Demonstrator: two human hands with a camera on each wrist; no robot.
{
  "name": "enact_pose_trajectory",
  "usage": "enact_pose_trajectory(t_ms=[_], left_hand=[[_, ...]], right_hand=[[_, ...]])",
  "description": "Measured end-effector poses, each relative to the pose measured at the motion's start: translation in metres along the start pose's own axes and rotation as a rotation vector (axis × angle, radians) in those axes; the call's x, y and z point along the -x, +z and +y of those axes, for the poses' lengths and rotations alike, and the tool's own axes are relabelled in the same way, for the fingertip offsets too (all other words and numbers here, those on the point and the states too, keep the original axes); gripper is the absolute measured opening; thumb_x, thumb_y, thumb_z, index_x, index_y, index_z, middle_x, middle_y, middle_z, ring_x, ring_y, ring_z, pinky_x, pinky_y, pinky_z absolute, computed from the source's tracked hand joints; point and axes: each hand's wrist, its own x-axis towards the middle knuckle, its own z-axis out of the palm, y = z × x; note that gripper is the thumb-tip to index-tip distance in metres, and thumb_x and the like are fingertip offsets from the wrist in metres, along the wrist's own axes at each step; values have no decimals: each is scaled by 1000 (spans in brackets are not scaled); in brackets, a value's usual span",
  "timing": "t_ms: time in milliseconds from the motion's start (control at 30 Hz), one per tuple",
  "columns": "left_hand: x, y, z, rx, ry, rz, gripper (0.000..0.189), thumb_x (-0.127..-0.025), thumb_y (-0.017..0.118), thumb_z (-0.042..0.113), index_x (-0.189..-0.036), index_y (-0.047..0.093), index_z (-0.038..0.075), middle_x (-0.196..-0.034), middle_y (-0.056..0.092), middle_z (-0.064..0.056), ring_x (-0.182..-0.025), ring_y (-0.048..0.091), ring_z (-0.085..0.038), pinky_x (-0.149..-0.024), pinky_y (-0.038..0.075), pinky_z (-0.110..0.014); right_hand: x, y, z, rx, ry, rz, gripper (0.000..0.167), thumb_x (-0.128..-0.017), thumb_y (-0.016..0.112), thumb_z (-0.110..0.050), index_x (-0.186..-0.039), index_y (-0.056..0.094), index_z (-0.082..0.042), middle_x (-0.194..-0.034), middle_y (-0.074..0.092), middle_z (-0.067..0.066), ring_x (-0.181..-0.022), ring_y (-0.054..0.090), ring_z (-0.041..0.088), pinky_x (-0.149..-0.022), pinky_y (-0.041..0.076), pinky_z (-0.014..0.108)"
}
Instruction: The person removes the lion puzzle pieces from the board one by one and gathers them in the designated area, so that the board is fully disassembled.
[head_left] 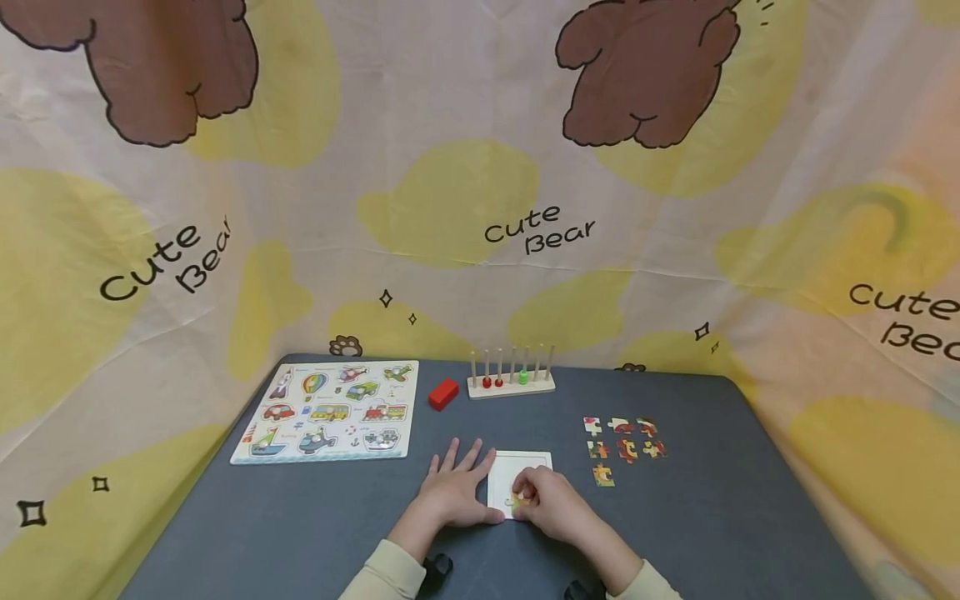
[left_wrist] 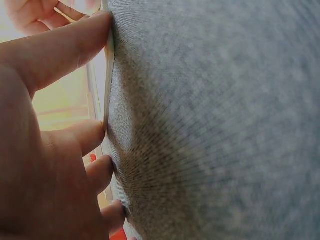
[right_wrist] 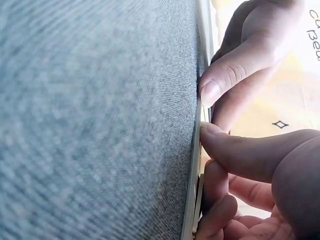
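Note:
In the head view a small white puzzle tray (head_left: 534, 460) with a raised border lies flat on the table in front of the person. The left hand (head_left: 453, 493) spreads its fingers on the table at the tray's left side, and its thumb touches the tray's lower left corner. Over the lower part of the tray, the right hand (head_left: 557, 502) has its thumb and fingers bent around a colourful jigsaw piece (head_left: 517, 500), partly covered by them. In the right wrist view the right thumb (right_wrist: 235, 150) rests at the tray's near edge, close to the left thumb (right_wrist: 227, 77).
Several loose jigsaw pieces (head_left: 627, 448) lie in rows to the right. A vehicle picture board (head_left: 300, 437) lies at the left. Toward the back stand a red block (head_left: 443, 394) and a wooden peg rack (head_left: 536, 387) with red and green beads. A printed cloth (head_left: 450, 292) hangs behind the table.

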Motion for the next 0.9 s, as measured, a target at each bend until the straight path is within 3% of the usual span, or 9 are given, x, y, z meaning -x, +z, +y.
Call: enact_pose_trajectory(t_ms=[233,500,900], left_hand=[[-1,-1,1,-16,-2,-10,99,-77,75,65,-159,34,27,-168,24,-4,-156,6,-41,-121,10,-66],[-1,-2,1,-13,-7,-11,99,-77,75,65,-159,34,27,-168,23,-3,-156,5,-40,-121,10,-66],[1,-1,2,-10,-13,-11,98,-77,75,65,-159,35,26,-168,24,-4,-156,6,-41,-121,10,-66]], right_hand=[[1,-1,-1,2,8,15,29,-77,87,-13,-92,63,-14,-83,53,-1,-72,45,10,-63,38,26],[1,-2,3,-61,25,-5,32,-80,86,-15,-98,60,-14,-81,59,-2,-66,50,9,-59,42,24],[0,-8,7,-97,28,-99,23,-85,83,-22,-90,61,-16,-73,56,-5,-62,50,11,-57,40,25]])
